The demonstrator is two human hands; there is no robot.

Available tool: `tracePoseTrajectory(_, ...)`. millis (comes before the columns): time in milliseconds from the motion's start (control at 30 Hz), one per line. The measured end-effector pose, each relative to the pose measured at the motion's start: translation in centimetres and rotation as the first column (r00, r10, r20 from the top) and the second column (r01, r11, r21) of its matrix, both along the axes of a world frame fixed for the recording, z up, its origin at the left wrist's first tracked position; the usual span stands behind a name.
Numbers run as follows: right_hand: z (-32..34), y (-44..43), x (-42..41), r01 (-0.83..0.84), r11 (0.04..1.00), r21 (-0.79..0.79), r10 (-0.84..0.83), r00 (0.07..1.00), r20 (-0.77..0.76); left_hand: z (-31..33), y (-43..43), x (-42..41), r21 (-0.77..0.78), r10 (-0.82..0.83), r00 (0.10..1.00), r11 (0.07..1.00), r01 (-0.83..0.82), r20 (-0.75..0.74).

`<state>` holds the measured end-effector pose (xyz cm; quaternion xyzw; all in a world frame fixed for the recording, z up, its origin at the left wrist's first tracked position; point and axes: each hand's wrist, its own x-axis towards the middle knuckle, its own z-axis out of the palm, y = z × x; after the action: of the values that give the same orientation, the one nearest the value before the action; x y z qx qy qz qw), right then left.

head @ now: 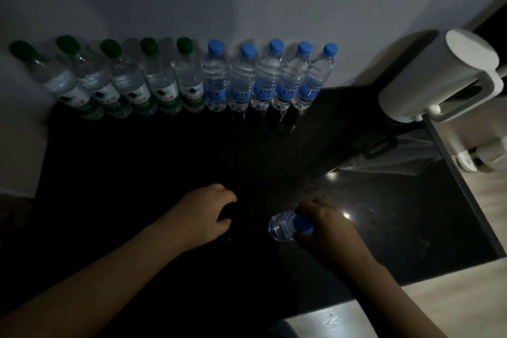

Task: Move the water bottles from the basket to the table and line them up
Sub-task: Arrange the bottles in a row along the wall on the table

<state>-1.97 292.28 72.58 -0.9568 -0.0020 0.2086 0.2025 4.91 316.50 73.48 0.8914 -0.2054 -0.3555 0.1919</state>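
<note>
The right hand (326, 230) holds a blue-capped bottle (288, 226) by its top, low over the dark table (164, 159). The left hand (208, 214) holds nothing, its fingers loosely bent. Far back by the wall (247, 3) stand five green-capped bottles (129, 82) and five blue-capped ones (263, 77) in one row.

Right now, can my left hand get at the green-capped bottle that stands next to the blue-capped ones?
Probably yes. The left hand holds nothing, and nothing shows on the dark table between it and that green-capped bottle. Neighbouring bottles crowd both sides, so take it from the front.
</note>
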Motion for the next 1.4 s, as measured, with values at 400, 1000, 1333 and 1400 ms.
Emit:
tracePoseTrajectory(400,2.9,-3.2,5.2,0.175,0.984,0.004,-0.175,0.982,0.067,-1.0,0.5,-0.6,-0.007,0.008,1.0,1.0,-0.008,-0.008)
tracePoseTrajectory(1000,3.4,-13.8,22.2,0.108,0.992,-0.064,-0.088,0.961,0.264,-1.3,-6.4,5.6,-0.042,0.049,0.999,0.998,-0.049,0.012)
tracePoseTrajectory(1333,1.8,-17.9,27.4,0.222,0.975,-0.008,-0.209,0.93,0.302,-3.2,-10.2,9.5,-0.059,0.071,0.997,0.996,-0.073,-0.037)
tracePoseTrajectory(1400,2.0,-17.7,28.4,0.255,0.967,-0.002,-0.243,0.924,0.295,-3.4,-10.5,10.1,-0.062,0.084,0.996,0.994,-0.086,-0.033)
